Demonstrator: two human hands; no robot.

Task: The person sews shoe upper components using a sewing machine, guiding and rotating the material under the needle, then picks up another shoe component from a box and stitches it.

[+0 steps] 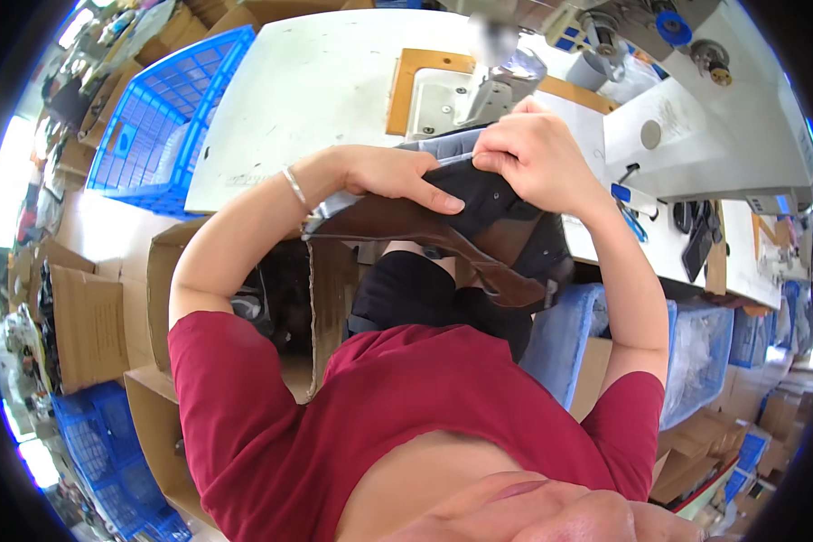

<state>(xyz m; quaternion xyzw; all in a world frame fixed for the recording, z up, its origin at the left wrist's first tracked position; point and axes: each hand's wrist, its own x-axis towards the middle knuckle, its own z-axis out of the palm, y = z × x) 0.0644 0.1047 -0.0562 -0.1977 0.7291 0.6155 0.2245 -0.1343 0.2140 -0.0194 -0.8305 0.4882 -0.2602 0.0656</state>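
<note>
A floppy black and brown bag (479, 194) with grey lining along its top hangs over the front edge of the white table. My left hand (393, 176) grips its upper edge, with the thumb lying across the black panel. At the same edge, further right, my right hand (537, 158) pinches the material between thumb and bent fingers. Just beyond my hands stands the needle end of a sewing machine (492, 90), close to the bag's upper edge. The fingers behind the bag are hidden.
The sewing machine's body (705, 135) fills the right of the white table (307, 81). A blue crate (167, 126) stands at the left. Cardboard boxes (176, 262) flank my left side. Blue bins (565, 334) sit below right. Scissors-like tools (637, 226) lie at the right.
</note>
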